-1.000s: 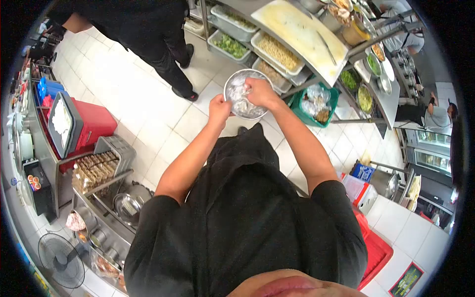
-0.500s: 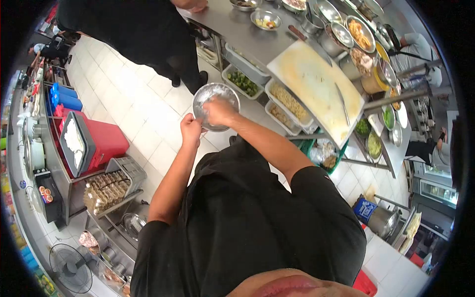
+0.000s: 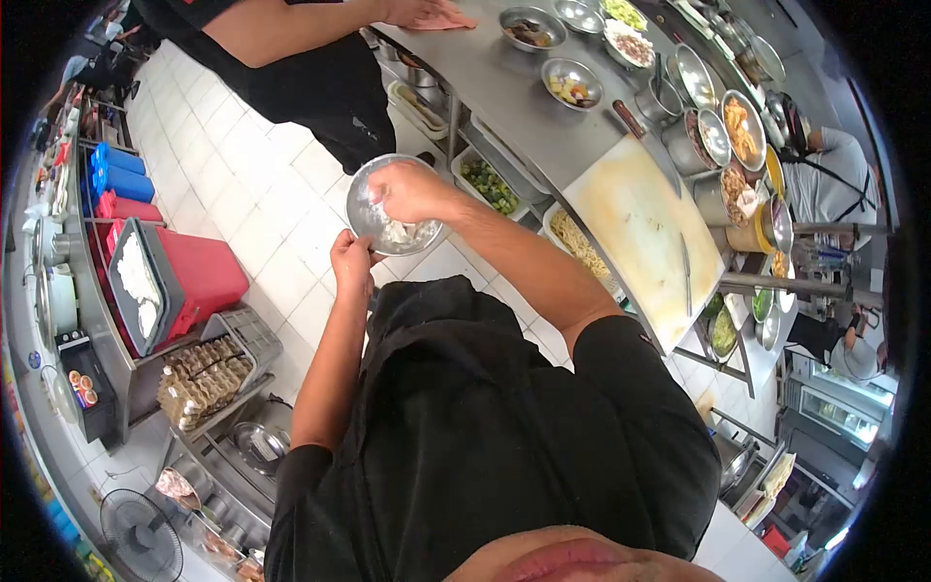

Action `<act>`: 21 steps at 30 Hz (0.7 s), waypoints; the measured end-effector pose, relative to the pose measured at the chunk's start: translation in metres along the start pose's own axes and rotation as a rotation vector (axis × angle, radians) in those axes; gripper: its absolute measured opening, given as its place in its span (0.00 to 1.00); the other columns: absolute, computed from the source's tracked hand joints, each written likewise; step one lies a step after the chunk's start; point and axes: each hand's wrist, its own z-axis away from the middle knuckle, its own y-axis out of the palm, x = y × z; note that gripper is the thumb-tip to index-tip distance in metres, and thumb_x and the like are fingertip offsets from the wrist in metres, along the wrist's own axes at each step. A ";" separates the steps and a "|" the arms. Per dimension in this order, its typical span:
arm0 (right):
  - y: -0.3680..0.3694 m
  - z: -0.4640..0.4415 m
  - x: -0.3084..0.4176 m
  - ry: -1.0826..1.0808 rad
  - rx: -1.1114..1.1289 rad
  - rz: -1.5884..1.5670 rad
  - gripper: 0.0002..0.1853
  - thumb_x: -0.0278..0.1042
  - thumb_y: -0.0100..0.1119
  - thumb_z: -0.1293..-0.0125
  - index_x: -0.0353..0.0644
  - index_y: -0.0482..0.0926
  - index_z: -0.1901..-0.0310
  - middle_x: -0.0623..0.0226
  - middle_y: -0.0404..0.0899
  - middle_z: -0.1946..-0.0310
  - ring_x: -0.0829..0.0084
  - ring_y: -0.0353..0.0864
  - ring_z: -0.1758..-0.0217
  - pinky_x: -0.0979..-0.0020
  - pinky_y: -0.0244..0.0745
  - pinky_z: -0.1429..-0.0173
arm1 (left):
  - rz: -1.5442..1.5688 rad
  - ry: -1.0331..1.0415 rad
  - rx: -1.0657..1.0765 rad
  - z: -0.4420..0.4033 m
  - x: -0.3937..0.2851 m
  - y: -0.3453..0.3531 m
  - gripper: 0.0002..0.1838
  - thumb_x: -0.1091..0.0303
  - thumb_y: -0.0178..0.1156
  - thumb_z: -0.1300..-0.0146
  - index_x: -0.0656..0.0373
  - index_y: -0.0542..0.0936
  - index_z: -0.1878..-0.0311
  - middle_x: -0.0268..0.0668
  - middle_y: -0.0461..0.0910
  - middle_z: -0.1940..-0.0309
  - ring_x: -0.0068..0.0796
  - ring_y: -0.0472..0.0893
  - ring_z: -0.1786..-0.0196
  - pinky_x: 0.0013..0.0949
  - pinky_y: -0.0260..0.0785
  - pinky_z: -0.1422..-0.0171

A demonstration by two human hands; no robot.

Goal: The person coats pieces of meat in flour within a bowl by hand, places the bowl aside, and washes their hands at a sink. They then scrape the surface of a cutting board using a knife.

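In the head view, a metal bowl (image 3: pixel 365 211) lay at one o'clock from the left hand (image 3: pixel 352 262), which pinched its rim with the thumb and curled fingers. The right hand (image 3: pixel 412 191) reached inside the bowl, fingers bent; whether they gripped anything could not be told. White contents (image 3: pixel 403 233) sat at six o'clock from it. The counter (image 3: pixel 475 78) stood at two o'clock from the bowl, a cutting board (image 3: pixel 640 228) at three.
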 end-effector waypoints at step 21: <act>0.197 -0.243 0.067 0.157 0.247 0.565 0.23 0.35 0.63 0.52 0.54 0.79 0.50 0.43 0.69 0.47 0.46 0.77 0.48 0.57 0.73 0.45 | 0.050 -0.010 0.015 -0.200 -0.116 -0.199 0.09 0.82 0.53 0.47 0.58 0.68 0.77 0.33 0.69 0.79 0.26 0.73 0.78 0.37 0.81 0.71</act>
